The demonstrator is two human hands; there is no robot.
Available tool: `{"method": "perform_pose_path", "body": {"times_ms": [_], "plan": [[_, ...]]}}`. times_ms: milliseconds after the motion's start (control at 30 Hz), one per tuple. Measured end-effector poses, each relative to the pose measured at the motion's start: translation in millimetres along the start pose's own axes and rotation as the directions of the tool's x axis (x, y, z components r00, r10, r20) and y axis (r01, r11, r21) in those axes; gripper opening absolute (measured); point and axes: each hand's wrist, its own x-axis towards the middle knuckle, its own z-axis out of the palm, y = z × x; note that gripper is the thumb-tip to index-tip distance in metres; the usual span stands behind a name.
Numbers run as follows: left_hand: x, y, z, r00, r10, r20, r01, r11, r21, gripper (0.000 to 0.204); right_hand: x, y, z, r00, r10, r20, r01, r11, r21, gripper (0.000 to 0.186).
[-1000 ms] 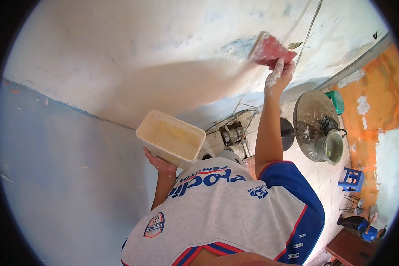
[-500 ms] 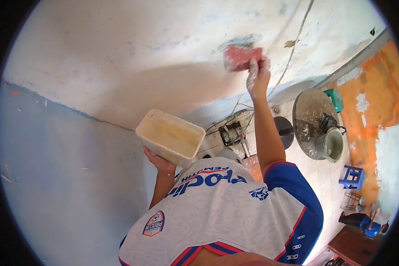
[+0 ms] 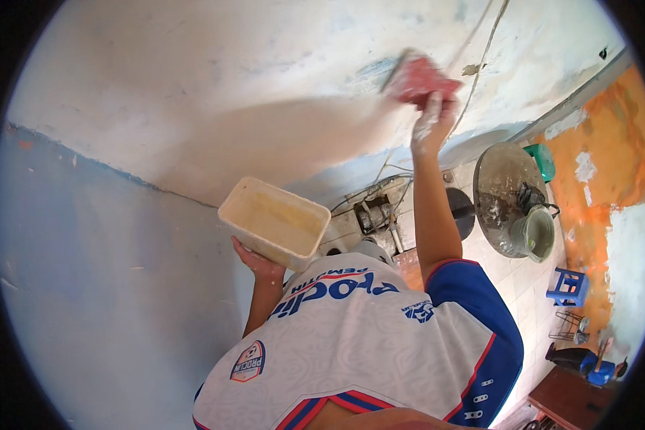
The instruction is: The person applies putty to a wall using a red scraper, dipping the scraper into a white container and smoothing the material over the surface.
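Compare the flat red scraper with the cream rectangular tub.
The flat red scraper is in the right hand, higher in view; the cream rectangular tub is in the left hand. The scraper is blurred; the tub is clearer, deep and open-topped. The scraper appears smaller than the tub. Both are held.

Blu txt [image 3: 339, 289], badge [image 3: 249, 361] on wht shirt [image 3: 380, 351]

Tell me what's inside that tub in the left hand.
Inside the tub, an off-white surface with a yellowish patch shows; whether it is filling or residue, I cannot tell. The inner face of the near side is hidden behind its rim.
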Motion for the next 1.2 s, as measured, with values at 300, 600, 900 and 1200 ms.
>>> {"method": "perform_pose_path", "body": {"times_ms": [300,600,900,1200], "plan": [[-7,3,4,0.999,0.017,-0.032,-0.017,1.0,-0.02,0.074,2,-3,0,0.996,-0.008,0.088,0.016,0.995,-0.094,0.019],[-2,0,2,1.0,0.008,0.021,-0.007,1.0,-0.027,0.074,10,-7,1,0.999,-0.043,0.006,0.044,0.998,-0.055,0.018],[-13,-9,10,0.998,0.031,-0.056,-0.032,0.999,-0.018,0.073,36,-5,-17,0.986,-0.16,0.05,0.168,0.921,-0.353,0.027],[-30,-28,21,0.992,0.097,-0.078,-0.101,0.994,-0.041,0.072,52,-17,-8,0.937,-0.149,0.315,0.291,0.834,-0.469,0.023]]}}
